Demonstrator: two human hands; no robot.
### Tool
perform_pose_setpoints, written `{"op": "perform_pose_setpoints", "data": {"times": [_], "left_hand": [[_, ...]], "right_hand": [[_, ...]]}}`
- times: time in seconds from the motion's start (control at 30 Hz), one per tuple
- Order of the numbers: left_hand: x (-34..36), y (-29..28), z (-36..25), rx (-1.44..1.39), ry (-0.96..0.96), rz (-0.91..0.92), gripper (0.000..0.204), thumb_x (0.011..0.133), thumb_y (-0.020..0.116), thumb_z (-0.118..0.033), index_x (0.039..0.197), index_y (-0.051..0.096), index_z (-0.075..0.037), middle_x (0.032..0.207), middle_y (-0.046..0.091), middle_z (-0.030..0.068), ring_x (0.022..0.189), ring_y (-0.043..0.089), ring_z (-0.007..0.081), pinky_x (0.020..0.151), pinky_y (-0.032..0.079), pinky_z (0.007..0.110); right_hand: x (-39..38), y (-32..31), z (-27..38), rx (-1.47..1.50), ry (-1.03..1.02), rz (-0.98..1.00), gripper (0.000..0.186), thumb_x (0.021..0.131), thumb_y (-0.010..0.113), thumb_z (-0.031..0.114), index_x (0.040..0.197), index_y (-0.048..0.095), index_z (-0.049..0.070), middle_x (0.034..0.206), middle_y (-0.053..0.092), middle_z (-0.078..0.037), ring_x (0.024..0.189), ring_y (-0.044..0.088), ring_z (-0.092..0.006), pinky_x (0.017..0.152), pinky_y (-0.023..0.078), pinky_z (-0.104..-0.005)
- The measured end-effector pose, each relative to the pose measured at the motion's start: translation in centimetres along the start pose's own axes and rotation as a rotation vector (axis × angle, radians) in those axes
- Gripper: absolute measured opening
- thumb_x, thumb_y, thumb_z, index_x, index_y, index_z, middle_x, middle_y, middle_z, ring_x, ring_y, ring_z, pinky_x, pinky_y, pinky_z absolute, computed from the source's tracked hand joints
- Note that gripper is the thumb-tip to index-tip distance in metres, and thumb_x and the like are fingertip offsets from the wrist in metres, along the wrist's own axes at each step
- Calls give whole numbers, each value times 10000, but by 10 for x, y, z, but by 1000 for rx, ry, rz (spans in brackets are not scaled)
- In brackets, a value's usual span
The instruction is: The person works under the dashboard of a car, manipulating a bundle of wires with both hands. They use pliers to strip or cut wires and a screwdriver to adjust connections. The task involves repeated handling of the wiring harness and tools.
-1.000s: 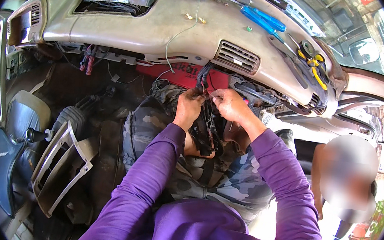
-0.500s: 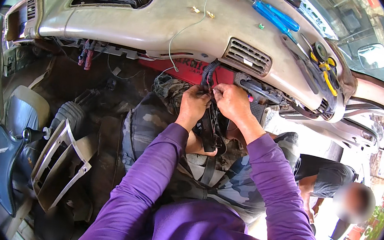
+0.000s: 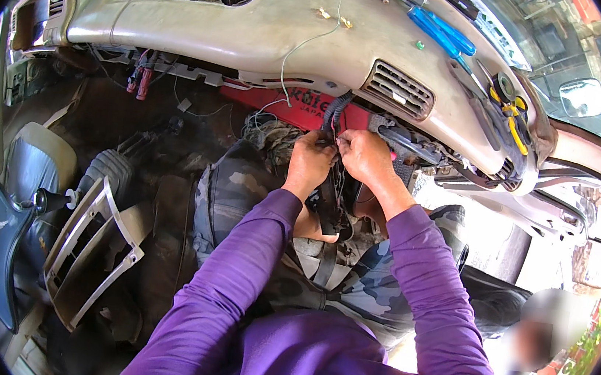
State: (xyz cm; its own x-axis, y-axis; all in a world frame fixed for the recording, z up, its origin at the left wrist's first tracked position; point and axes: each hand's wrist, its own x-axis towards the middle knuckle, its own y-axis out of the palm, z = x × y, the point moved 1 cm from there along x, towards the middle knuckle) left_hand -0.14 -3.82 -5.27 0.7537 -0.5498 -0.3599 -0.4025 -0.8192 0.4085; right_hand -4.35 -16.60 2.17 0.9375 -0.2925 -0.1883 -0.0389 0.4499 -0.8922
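Note:
Under the dashboard, my left hand [image 3: 308,163] is closed with its fingertips pinched on thin wires at the end of a black wiring harness [image 3: 334,111]. Close beside it, my right hand [image 3: 367,158] pinches at the same wires, its thumb and forefinger almost touching the left fingertips. The harness hangs in bent, ribbed sleeves from below the dashboard [image 3: 258,42]. Dark loose wires and a black strip [image 3: 327,209] hang beneath my hands, between my legs. Exactly which strand each hand grips is partly hidden by the fingers.
Blue-handled screwdrivers [image 3: 440,31], yellow-handled pliers [image 3: 517,131] and a roll of tape [image 3: 504,88] lie on the dashboard. A red panel [image 3: 280,107] sits behind the harness. To the left are a gear lever boot [image 3: 106,169] and a loose trim frame [image 3: 93,260]. Another person [image 3: 495,302] is outside at right.
My view has shifted slightly, so the dashboard sits higher and further right. Both hands stay pinched at the wires with little movement. The person outside has shifted lower in view.

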Motion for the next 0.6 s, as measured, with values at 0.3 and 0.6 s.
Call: {"op": "perform_pose_setpoints", "data": {"times": [0.3,0.6], "left_hand": [[4,-5,12,258,230,-19,270,898,619,-10,1152,606,81,860,732,118,685,648,134,638,518,289],[5,-3,12,224,101,-46,379,879,633,-40,1249,589,28,950,758,163,837,719,197,777,539,319]], "right_hand": [[1,1,4,-53,-31,0,212,914,617,240,955,750,80,908,726,-202,894,696,-413,807,549,-514],[4,8,3,-153,-65,5,203,937,605,215,925,661,21,876,696,-237,889,666,-444,795,517,-543]]}}
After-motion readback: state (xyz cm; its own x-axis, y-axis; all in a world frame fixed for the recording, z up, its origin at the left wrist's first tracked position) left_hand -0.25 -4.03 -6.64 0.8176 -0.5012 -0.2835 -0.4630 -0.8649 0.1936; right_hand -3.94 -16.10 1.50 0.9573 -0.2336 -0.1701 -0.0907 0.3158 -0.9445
